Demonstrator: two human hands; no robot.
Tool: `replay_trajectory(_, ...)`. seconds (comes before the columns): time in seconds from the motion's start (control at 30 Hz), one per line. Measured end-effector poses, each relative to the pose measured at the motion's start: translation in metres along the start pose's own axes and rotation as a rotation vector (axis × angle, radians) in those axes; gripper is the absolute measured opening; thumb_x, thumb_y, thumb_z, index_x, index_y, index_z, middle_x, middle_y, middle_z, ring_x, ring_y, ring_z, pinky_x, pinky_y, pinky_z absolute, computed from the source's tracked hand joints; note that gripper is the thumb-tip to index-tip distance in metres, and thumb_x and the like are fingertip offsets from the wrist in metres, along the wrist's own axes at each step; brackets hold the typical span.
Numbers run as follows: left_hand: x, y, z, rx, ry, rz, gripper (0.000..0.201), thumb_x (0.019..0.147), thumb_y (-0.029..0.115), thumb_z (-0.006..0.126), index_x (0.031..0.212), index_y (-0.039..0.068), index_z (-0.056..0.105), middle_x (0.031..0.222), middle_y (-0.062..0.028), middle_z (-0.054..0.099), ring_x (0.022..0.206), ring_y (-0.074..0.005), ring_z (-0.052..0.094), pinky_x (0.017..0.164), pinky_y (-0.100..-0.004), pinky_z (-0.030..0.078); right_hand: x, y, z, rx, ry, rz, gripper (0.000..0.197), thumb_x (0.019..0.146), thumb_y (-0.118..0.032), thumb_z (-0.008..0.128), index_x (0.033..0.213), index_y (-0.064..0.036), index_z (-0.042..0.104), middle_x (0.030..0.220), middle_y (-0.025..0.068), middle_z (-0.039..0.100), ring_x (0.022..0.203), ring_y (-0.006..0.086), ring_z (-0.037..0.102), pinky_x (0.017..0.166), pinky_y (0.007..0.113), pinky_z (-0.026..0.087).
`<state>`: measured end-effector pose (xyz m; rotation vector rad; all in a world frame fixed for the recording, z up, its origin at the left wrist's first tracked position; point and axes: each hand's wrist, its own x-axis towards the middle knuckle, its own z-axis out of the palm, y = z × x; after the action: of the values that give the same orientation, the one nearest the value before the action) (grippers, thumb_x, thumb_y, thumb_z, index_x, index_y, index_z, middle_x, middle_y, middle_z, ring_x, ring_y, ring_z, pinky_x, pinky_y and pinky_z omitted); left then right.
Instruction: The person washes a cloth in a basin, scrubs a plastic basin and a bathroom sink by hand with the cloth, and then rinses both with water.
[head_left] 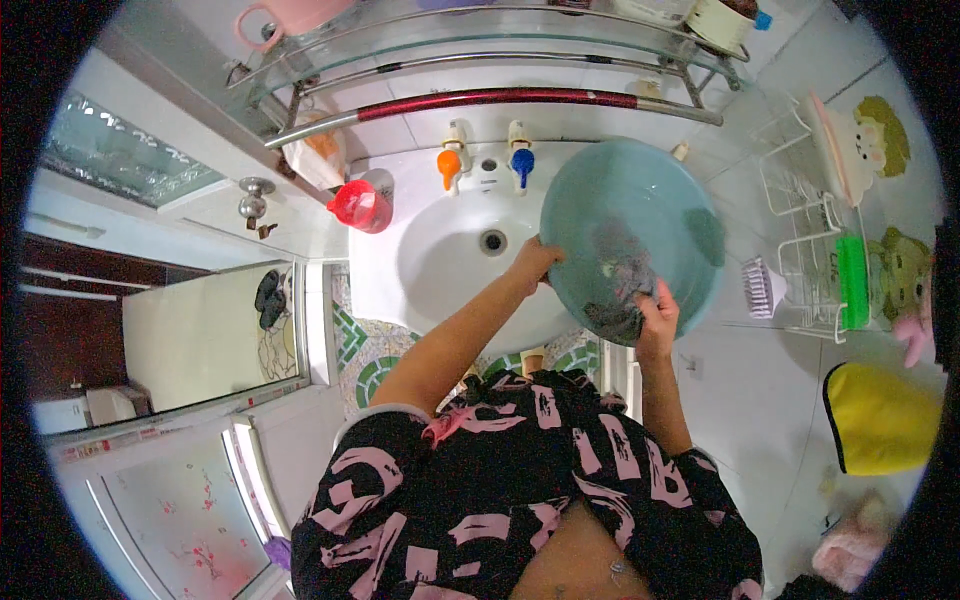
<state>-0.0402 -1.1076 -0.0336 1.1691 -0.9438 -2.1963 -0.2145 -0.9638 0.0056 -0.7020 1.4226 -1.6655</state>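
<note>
White sink, tiled wall — left grip pinches teal basin (right grip, dark cloth).

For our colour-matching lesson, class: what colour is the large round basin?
The basin is a muted blue-green, showing best in the head view.

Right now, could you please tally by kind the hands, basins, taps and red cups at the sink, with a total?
Hands: 2 (left hand, right hand)
Basins: 1 (blue-green basin)
Taps: 2 (orange-handled tap, blue-handled tap)
Red cups: 1 (red cup)
Total: 6
</note>
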Motion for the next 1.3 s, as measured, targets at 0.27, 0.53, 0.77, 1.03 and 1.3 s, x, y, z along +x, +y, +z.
replay_trajectory(0.27, 0.005, -0.01, -0.05, -0.012, -0.085, -0.056, 0.053, 0.074, 0.036, 0.06, 0.112, 0.003, 0.041, 0.092, -0.0105, 0.056, 0.067, -0.0179, 0.054, 0.051, -0.026, 0.042, -0.028, 0.006, 0.107, -0.024, -0.315, 0.413, 0.038, 0.073, -0.003, 0.047, 0.111, 0.0009, 0.044, 0.094, 0.0078, 0.056, 0.084, 0.0166, 0.054, 0.074, 0.03, 0.043)
replay_trajectory(0.53, -0.106, -0.038, -0.181, -0.161, 0.372, 0.085, 0.035, 0.082, 0.024, 0.051, 0.109, 0.002, 0.045, 0.092, -0.0111, 0.057, 0.073, -0.017, 0.057, 0.066, -0.0264, 0.047, 0.058, 0.096, 0.229, -0.4, -0.234, 0.06, 0.038, 0.074, -0.008, 0.05, 0.111, -0.0006, 0.043, 0.104, 0.0145, 0.05, 0.095, 0.0231, 0.049, 0.082, 0.034, 0.041)
replay_trajectory(0.77, -0.177, -0.059, -0.197, -0.22, 0.474, 0.018, 0.027, 0.083, 0.017, 0.049, 0.104, -0.001, 0.049, 0.09, -0.0108, 0.059, 0.073, -0.0175, 0.057, 0.067, -0.0283, 0.048, 0.149, 0.13, 0.285, -1.284, -0.086, -0.718, 0.06, 0.067, -0.008, 0.058, 0.121, -0.0037, 0.035, 0.123, 0.0193, 0.035, 0.114, 0.0343, 0.035, 0.1, 0.038, 0.023)
replay_trajectory(1.03, -0.181, -0.045, -0.216, -0.227, 0.389, -0.001, 0.025, 0.084, 0.014, 0.047, 0.104, -0.001, 0.049, 0.09, -0.0119, 0.059, 0.075, -0.0177, 0.057, 0.068, -0.0276, 0.048, 0.14, 0.147, 0.266, -1.212, -0.134, -0.516, 0.041, 0.072, -0.004, 0.049, 0.112, -0.0052, 0.043, 0.11, 0.012, 0.047, 0.104, 0.0295, 0.042, 0.086, 0.035, 0.038)
replay_trajectory(1.3, -0.161, 0.006, -0.247, -0.264, 0.376, 0.097, 0.024, 0.085, 0.013, 0.046, 0.104, -0.001, 0.049, 0.092, -0.0129, 0.058, 0.074, -0.0178, 0.057, 0.068, -0.0279, 0.048, 0.125, 0.134, 0.253, -1.31, -0.268, -0.417, 0.026, 0.077, -0.009, 0.042, 0.101, -0.0012, 0.051, 0.109, 0.014, 0.046, 0.1, 0.0301, 0.044, 0.079, 0.037, 0.043)
